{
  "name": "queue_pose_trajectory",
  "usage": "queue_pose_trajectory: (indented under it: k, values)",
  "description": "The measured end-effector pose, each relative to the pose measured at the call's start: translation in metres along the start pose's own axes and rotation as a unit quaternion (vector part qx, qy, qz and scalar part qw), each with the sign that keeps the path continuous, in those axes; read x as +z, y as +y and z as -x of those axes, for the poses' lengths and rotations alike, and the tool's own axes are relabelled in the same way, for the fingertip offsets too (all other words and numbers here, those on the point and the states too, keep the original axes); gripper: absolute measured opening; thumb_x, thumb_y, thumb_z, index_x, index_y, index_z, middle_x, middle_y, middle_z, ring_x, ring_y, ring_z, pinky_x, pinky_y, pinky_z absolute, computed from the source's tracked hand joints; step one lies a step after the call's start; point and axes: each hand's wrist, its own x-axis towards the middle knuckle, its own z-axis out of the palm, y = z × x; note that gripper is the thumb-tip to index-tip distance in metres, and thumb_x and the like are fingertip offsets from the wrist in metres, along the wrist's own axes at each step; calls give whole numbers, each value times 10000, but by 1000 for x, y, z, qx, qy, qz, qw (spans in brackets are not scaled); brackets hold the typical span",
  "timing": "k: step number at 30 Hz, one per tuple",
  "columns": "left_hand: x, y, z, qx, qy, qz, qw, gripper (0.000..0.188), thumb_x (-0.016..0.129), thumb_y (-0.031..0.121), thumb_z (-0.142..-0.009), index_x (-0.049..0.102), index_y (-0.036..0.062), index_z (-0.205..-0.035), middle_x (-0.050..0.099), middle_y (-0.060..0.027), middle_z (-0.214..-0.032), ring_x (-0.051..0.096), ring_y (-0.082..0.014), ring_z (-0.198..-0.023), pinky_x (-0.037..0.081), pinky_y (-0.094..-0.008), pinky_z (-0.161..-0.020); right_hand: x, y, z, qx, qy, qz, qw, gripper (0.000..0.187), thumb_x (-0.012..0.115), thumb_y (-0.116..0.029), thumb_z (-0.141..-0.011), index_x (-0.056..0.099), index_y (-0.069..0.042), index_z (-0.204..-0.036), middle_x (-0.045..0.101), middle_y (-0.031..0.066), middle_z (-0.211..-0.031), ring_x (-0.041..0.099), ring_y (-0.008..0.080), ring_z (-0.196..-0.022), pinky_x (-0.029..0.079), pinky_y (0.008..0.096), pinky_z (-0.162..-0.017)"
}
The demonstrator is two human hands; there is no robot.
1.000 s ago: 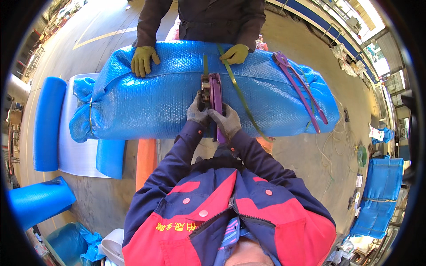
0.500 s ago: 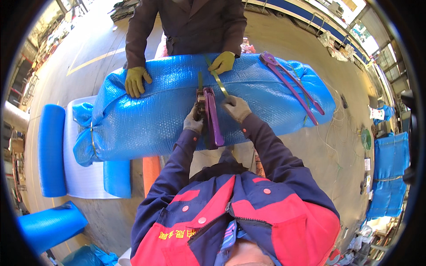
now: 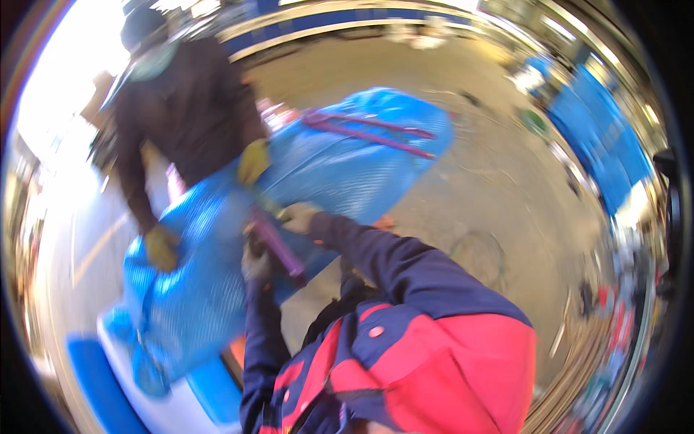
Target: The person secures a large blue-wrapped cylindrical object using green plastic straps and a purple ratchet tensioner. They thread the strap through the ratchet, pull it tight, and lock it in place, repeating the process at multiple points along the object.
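Observation:
A long bundle in blue bubble wrap [image 3: 347,170] lies across in front of me. My left hand [image 3: 256,262], in a grey glove, is closed round the body of a strapping tensioner with a purple handle [image 3: 278,247], over the bundle's middle. Just right of it, my gloved right hand [image 3: 298,216] is closed on the end of a green strap [image 3: 269,204], blurred by motion. Across the bundle stands a person in dark clothes; one yellow-gloved hand [image 3: 254,162] is by the strap, the other [image 3: 162,247] rests on the bundle's left part.
A purple long-handled tool [image 3: 372,132] lies on the bundle's far right part. Blue and white rolls of wrap [image 3: 101,383] are on the floor at lower left. Blue wrapped panels [image 3: 600,137] stand at right, with long rods [image 3: 571,376] on the floor nearer me.
My view has swung to the right, so the bundle now slants and sits further left, with motion blur. Both my hands keep their places at the tensioner and strap.

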Motion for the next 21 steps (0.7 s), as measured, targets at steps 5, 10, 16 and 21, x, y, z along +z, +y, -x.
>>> queue_pose_trajectory:
  k: [5,10,16,21]
  values:
    - [-21,-49,-38,147,-7,-10,989,613,605,-62,-917,427,88,-1484,610,-100,-1317,620,-206,-1155,523,-350,-971,-39,-98,18,-118,-49,-290,949,421,579,-383,-947,663,19,-1043,712,160,-913,697,260,-854,534,387,-773]
    - [-45,-75,-63,104,-64,40,992,596,556,-71,-926,428,93,-1484,593,-85,-1333,595,-194,-1186,508,-334,-980,46,-123,99,-105,10,-85,991,282,568,-298,-924,594,-19,-958,670,236,-853,668,432,-823,511,524,-738]
    - [-39,8,-33,-18,-221,156,963,566,542,-62,-947,429,83,-1483,573,-82,-1351,587,-205,-1198,501,-332,-993,118,-24,116,-103,-63,22,992,378,643,-290,-836,579,-11,-1082,674,251,-942,680,418,-907,521,520,-797]
    - [-42,65,-33,-125,-148,-34,980,257,639,215,-972,673,54,-1169,694,-53,-900,658,-139,-735,534,-281,-618,146,9,106,-70,-124,-135,981,292,600,-243,-851,554,-91,-1096,647,196,-903,644,416,-893,513,495,-772]
